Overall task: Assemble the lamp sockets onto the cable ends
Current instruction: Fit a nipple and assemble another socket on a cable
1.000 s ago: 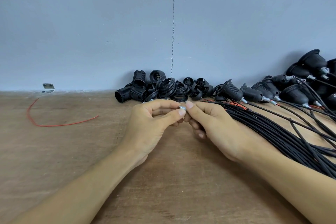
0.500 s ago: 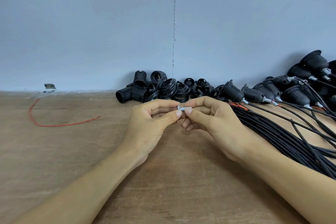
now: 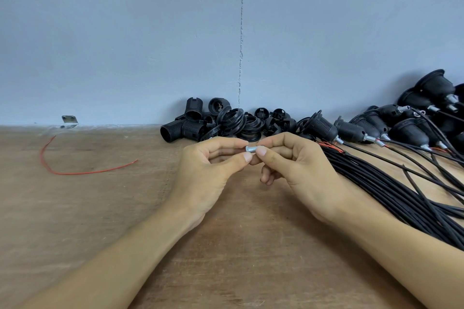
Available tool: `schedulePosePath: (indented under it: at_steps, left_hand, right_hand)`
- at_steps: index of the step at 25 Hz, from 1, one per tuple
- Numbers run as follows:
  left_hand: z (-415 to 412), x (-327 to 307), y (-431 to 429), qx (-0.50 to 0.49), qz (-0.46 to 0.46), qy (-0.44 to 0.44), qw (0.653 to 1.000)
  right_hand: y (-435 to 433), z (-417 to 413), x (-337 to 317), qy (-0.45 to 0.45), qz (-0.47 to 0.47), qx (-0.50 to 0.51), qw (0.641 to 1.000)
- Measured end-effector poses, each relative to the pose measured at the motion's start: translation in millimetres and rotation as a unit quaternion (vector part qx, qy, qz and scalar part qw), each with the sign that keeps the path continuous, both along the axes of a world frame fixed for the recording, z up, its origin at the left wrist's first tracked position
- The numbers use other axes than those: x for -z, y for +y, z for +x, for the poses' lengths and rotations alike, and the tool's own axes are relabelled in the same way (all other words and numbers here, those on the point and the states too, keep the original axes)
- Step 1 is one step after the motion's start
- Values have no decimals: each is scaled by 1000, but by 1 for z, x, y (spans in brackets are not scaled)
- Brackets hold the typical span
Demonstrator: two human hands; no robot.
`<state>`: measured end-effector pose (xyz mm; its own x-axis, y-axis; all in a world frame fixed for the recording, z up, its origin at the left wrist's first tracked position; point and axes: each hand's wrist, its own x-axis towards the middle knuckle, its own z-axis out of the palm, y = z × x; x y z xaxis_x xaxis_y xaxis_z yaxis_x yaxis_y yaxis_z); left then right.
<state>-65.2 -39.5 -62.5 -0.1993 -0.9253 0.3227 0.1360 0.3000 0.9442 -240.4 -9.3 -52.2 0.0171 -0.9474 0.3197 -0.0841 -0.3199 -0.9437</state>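
A small silver threaded metal fitting (image 3: 251, 149) is held above the wooden table between both hands. My left hand (image 3: 213, 170) pinches its left end with thumb and forefinger. My right hand (image 3: 296, 168) pinches its right end the same way. A heap of loose black socket shells and rings (image 3: 226, 124) lies against the wall just behind my hands. To the right, sockets fitted on cables (image 3: 376, 130) lie in a row, and a thick bundle of black cables (image 3: 391, 188) runs under my right forearm.
A loose red wire (image 3: 75, 170) lies curved on the wooden table (image 3: 100, 221) at the left. A small metal bracket (image 3: 69, 121) sits at the foot of the blue-grey wall (image 3: 150, 45), which closes the table's far edge.
My right hand has turned so its fingers curl over the fitting, and more of the silver fitting now shows between the fingertips. Both hands stay in the same spot.
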Motion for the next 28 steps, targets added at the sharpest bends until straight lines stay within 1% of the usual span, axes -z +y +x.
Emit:
schedulePosePath:
  at_steps: [5, 9, 17, 23, 28]
  left_hand:
    - [1, -1, 0, -6, -30, -25, 999]
    - [1, 0, 0, 0, -16, -8, 1000]
    - [2, -1, 1, -1, -33, -15, 999]
    - [0, -3, 3, -16, -73, -48, 996]
    - [-1, -5, 6, -7, -98, -57, 994]
  right_hand:
    - [0, -1, 2, 27, -22, 15, 999]
    - [2, 0, 1, 30, -49, 20, 998]
    - [3, 1, 0, 40, -38, 21, 998]
    - [4, 3, -1, 101, -31, 58, 993]
    - [4, 3, -1, 146, -12, 75, 986]
